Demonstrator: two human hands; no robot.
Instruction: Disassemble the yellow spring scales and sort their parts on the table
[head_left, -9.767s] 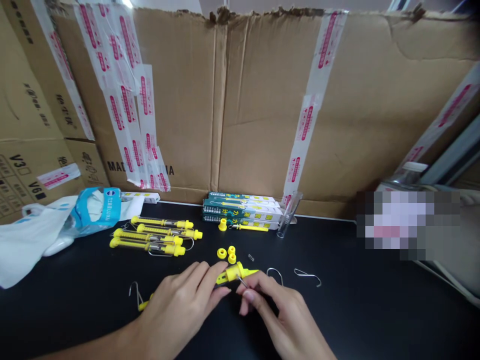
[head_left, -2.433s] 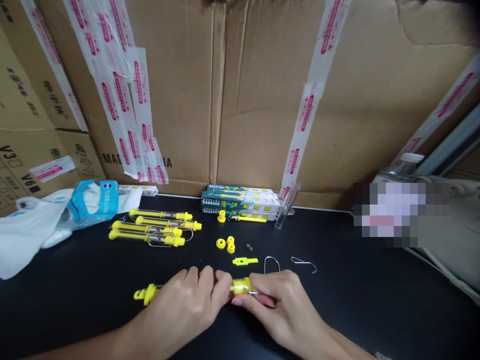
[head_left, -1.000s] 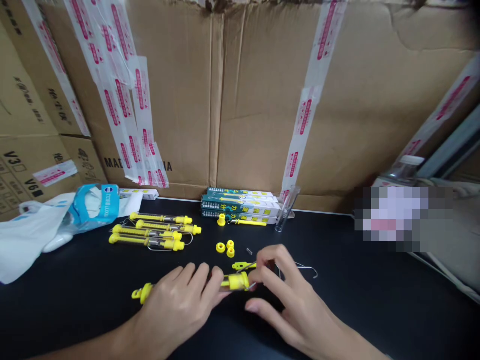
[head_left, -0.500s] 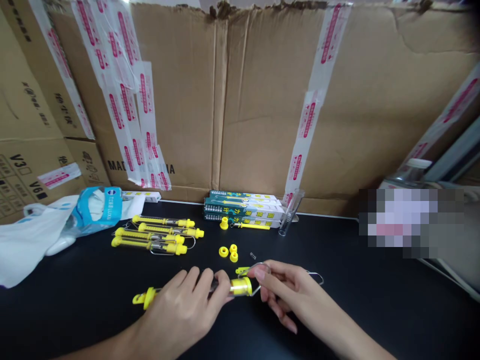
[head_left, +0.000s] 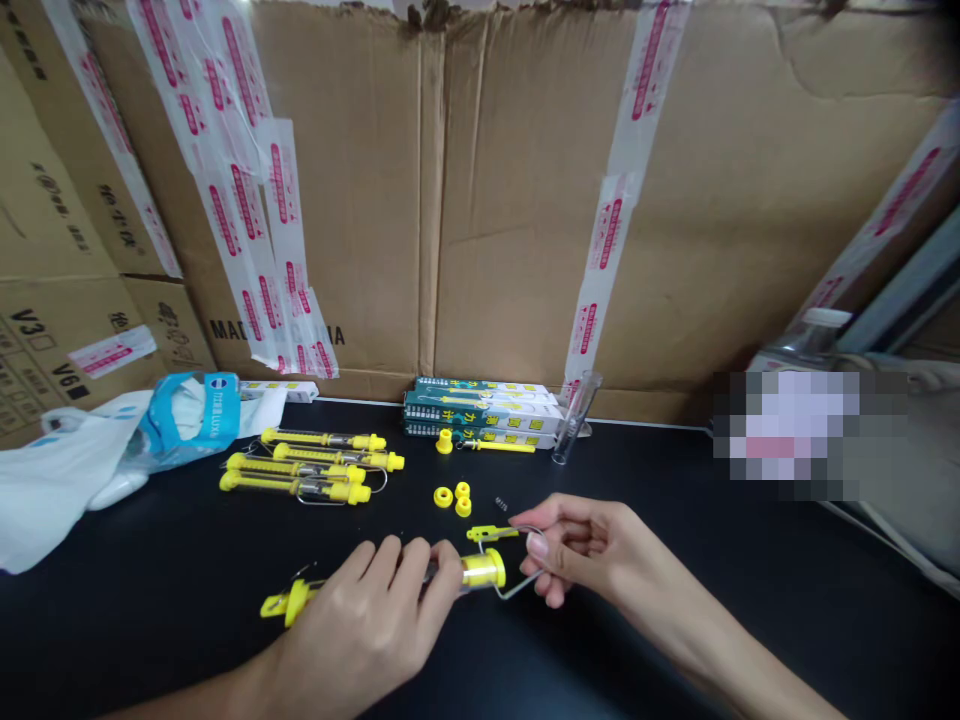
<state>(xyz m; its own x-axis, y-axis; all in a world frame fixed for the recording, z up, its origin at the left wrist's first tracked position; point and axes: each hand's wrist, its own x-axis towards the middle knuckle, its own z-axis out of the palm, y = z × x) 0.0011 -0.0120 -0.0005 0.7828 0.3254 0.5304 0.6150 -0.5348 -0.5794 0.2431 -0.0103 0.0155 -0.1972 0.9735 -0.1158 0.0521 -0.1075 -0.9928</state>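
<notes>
My left hand [head_left: 367,625] is wrapped round a yellow-capped spring scale tube [head_left: 482,569] lying low over the black table [head_left: 750,590]; its far yellow end [head_left: 283,602] sticks out to the left. My right hand [head_left: 592,545] pinches a bent metal wire hook [head_left: 521,588] that runs into the tube's yellow right cap. A small yellow flat piece [head_left: 491,533] lies just behind the cap, close to my right fingers.
Three finished yellow spring scales [head_left: 307,468] lie at left centre. Loose yellow caps [head_left: 452,494], a tiny spring [head_left: 502,504], printed boxes [head_left: 480,412] and a clear tube [head_left: 574,430] sit behind. White and blue plastic bags [head_left: 112,450] lie far left. Cardboard boxes [head_left: 480,200] wall the back.
My right hand has picked a wire hook off the table and brought it to the tube's right cap. My left hand kept hold of the tube.
</notes>
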